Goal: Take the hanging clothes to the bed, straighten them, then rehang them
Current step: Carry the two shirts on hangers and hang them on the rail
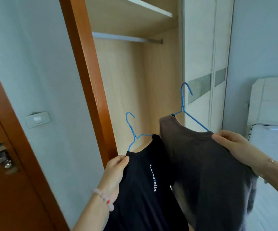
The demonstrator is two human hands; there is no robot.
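Fingers (pixel 123 160) of the left hand (pixel 115 170) pinch the black shirt (pixel 145 197) at its shoulder. The right hand (pixel 230 144) pinches the brown shirt (pixel 201 167) likewise, both below the wardrobe rail (pixel 126 38). I'd keep the blue hangers (pixel 131 130) level and apart while turning toward the bed (pixel 271 147).

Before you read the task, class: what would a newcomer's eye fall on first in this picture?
Two shirts on blue wire hangers are held up at centre: a black shirt with white lettering in the left grip, and a brown-grey shirt in the right grip. Behind them, the hanging rail of the open wardrobe is bare. A white bed lies at the right edge.
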